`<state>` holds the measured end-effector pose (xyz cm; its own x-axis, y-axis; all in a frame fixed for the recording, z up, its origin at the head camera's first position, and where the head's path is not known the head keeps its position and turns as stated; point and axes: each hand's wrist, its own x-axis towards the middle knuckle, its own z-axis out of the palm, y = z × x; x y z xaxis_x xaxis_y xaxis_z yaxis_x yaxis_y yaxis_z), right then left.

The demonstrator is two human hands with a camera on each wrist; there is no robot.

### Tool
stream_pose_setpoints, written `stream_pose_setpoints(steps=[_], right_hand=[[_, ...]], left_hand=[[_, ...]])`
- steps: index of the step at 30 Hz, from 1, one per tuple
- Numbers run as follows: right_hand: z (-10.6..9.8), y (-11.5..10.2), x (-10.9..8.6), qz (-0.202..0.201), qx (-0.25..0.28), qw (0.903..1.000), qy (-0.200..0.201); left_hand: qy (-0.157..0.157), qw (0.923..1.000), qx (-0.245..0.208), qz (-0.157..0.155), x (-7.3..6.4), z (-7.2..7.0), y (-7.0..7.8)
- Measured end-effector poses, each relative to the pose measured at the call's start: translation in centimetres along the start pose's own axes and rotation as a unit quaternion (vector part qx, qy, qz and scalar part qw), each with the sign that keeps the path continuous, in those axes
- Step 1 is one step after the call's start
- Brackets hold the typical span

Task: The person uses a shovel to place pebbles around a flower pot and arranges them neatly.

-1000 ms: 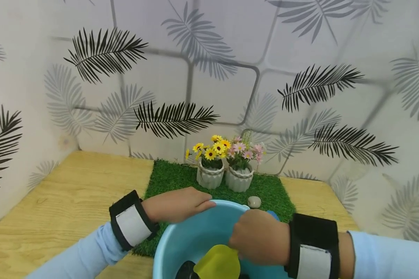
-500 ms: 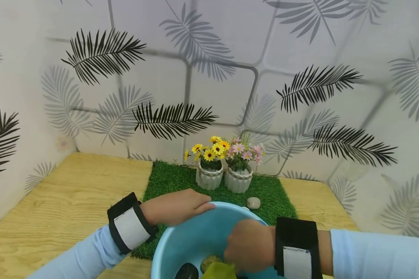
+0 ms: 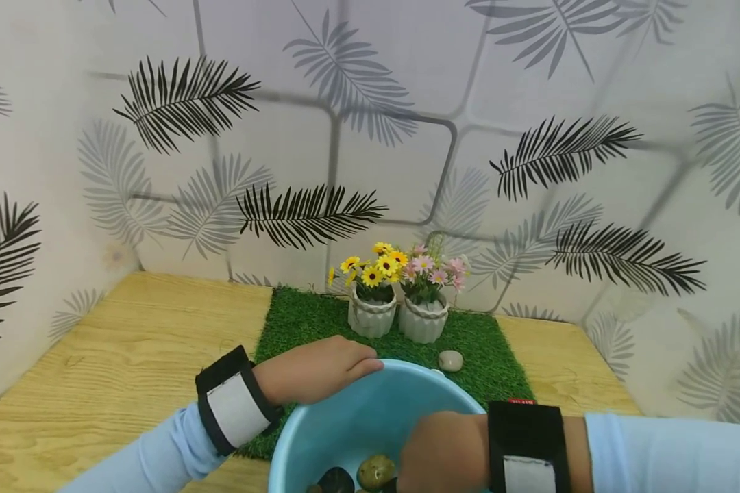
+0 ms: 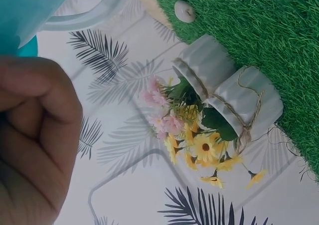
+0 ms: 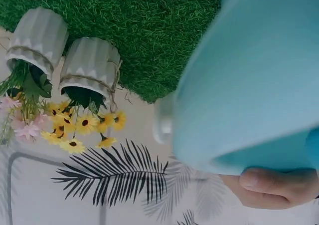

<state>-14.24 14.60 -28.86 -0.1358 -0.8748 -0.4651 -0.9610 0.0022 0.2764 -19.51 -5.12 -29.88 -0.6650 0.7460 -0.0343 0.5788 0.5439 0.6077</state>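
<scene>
My left hand (image 3: 321,370) grips the far left rim of a light blue basin (image 3: 296,424); its thumb and fingers show at the rim in the right wrist view. My right hand (image 3: 440,452) is curled low inside the basin, slightly blurred. The yellow-green blade of the toy shovel it holds is hidden in the head view. A bit of its blue handle (image 5: 314,142) shows at the edge of the right wrist view. Beside that hand, on the basin floor, lie an olive-brown stone (image 3: 376,472) and a dark stone (image 3: 336,481).
Behind the basin, a green grass mat (image 3: 308,311) carries a pot of yellow flowers (image 3: 372,318), a pot of pink flowers (image 3: 422,322) and a pale stone (image 3: 451,361). A small red item (image 3: 521,401) peeks out above the right wrist strap. A patterned wall (image 3: 382,164) backs the wooden table (image 3: 160,329).
My right hand has sunk deeper into the basin with the shovel, whose yellow-green blade has gone from sight. More of the stones shows. The left hand stays on the rim.
</scene>
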Motion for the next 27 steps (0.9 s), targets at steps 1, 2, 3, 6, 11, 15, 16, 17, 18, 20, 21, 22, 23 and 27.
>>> stream_pose_setpoints(steps=[1,2,3,6,11,15,16,17,18,20,21,22,23,27], right_hand=[[0.0,0.0,0.1,-0.009,-0.004,0.9999,0.013],[0.0,-0.1,0.1,-0.018,-0.009,0.9995,0.026],[-0.1,-0.1,0.2,-0.020,-0.011,0.9991,0.035],[-0.3,0.3,0.0,-0.032,-0.015,0.9980,0.053],[-0.2,1.2,-0.9,-0.044,0.022,0.9976,0.049],[-0.4,1.6,-1.3,-0.044,0.057,0.9948,0.072],[-0.5,1.7,-1.3,-0.045,0.069,0.9932,0.081],[-0.6,1.8,-1.3,-0.049,0.082,0.9917,0.086],[-0.7,1.9,-1.2,-0.052,0.093,0.9901,0.092],[-0.9,2.2,-1.1,-0.061,0.114,0.9863,0.103],[-0.9,2.3,-1.0,-0.067,0.118,0.9853,0.104],[-0.9,2.4,-0.9,-0.072,0.123,0.9844,0.103],[-0.9,2.4,-0.8,-0.075,0.126,0.9840,0.101],[-0.8,2.7,-0.8,-0.071,0.143,0.9827,0.093]], left_hand=[[0.001,1.0000,-0.001,-0.001,0.0,0.0,0.0],[0.001,1.0000,-0.003,-0.001,0.0,-0.1,0.0],[0.001,1.0000,-0.003,-0.002,-0.1,-0.1,0.0],[0.001,1.0000,-0.008,-0.001,-0.1,-0.2,0.1],[-0.002,0.9999,-0.010,0.000,0.0,-0.1,0.2],[-0.005,0.9999,-0.010,0.001,-0.1,-0.2,0.0],[-0.005,0.9999,-0.009,0.001,-0.1,-0.2,0.0],[-0.004,0.9999,-0.009,0.000,-0.1,-0.2,0.0],[-0.003,0.9999,-0.009,0.001,-0.1,-0.3,0.0],[-0.004,0.9999,-0.012,0.002,-0.1,-0.3,0.0],[-0.004,0.9999,-0.013,0.003,-0.1,-0.3,0.0],[-0.005,0.9999,-0.014,0.003,-0.1,-0.2,0.0],[-0.006,0.9998,-0.016,0.005,-0.1,-0.2,0.0],[-0.011,0.9997,-0.021,0.007,-0.1,-0.1,0.0]])
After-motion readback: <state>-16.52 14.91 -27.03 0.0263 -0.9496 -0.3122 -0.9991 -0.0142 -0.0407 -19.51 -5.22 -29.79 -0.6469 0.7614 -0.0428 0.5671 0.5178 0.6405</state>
